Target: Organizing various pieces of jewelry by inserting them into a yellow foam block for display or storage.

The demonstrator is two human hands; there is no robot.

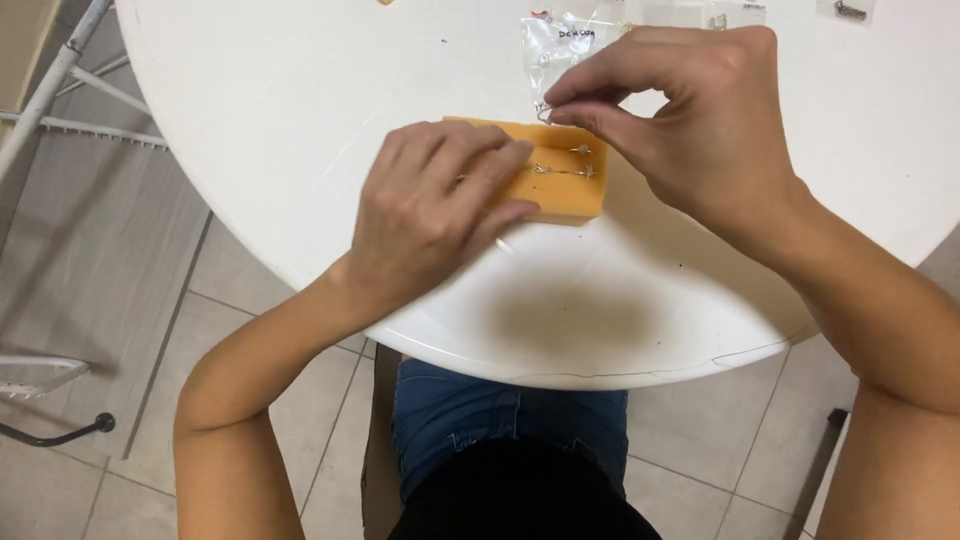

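Near the middle of the round white bench [300,120], an orange sponge block [570,185] lies flat, with two thin silvery pins or earrings [562,170] lying across its top face. The left hand [435,210] comes in from 7 o'clock and presses flat on the block's left half, fingers together and draped over it, holding it down. The right hand [690,120] reaches in from 4 o'clock, thumb and forefinger pinched on a small silvery hook [544,116] at the block's far edge, about 11 o'clock from the block's centre. A good way to handle this step, I judge, is to keep the left palm steady so the soft block does not slide or tip, and to bring the fine metal piece straight down at a shallow push, since it looks thin enough to bend. Clear plastic bags [560,40] lie just beyond at 12 o'clock, close enough for the right knuckles to brush them. The bench's curved rim runs near the wrists at 6 o'clock, with tiled floor [130,270] below; open bench surface lies to 9 and 3 o'clock.
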